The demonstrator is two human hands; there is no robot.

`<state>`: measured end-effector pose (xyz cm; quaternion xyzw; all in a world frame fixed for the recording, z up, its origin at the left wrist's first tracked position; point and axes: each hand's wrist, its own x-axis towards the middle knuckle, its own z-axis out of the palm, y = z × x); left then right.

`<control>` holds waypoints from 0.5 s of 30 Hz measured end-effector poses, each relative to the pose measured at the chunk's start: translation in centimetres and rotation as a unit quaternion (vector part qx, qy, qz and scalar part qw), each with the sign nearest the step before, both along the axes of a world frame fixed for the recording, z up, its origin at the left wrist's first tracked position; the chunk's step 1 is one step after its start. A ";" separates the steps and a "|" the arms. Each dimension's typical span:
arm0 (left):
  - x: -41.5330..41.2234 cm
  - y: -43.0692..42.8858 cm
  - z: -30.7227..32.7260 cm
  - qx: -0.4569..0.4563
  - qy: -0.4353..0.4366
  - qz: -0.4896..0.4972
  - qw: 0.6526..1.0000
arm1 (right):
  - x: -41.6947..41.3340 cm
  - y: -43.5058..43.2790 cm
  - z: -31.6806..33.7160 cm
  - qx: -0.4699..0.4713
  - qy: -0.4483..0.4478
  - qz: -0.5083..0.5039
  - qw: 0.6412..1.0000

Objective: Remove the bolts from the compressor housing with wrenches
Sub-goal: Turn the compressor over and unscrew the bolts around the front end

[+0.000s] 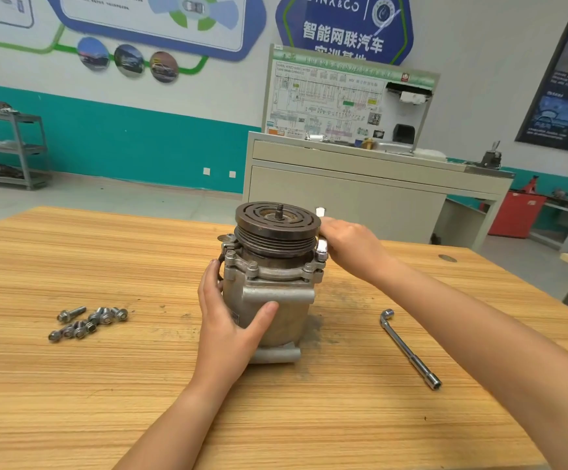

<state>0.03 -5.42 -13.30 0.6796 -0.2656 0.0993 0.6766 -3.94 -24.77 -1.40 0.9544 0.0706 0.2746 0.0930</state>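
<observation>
Teal-and-white workshop walls with posters stand behind a cream cabinet [343, 195] that carries a wiring-diagram board [337, 100], and a metal shelf [11, 150] stands far left. Nearer is a wooden bench [106, 385]. The compressor housing [282, 310] stands upright near the middle of it, with its dark grooved pulley [277, 225] on top.

The left grip [228, 320], a bare hand, wraps the housing's left front: the fingers curl round the side and the thumb lies across the front face. The right grip [350, 245], also bare, is closed round a chrome wrench [321, 249] at the housing's right side. The wrench's lower end sits down on the flange there, and its upper tip pokes out above the knuckles, beside the pulley rim.

Several flange bolts [252, 268] are seated around the collar under the pulley. A cluster of loose bolts [89, 322] lies on the bench well to the left of the housing. An L-shaped socket wrench [408, 347] lies flat to the right, apart from both arms
</observation>
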 end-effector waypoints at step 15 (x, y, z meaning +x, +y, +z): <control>-0.3 0.1 0.2 0.001 0.007 0.000 1.000 | -9.5 5.5 1.2 -0.035 0.068 -0.277 0.958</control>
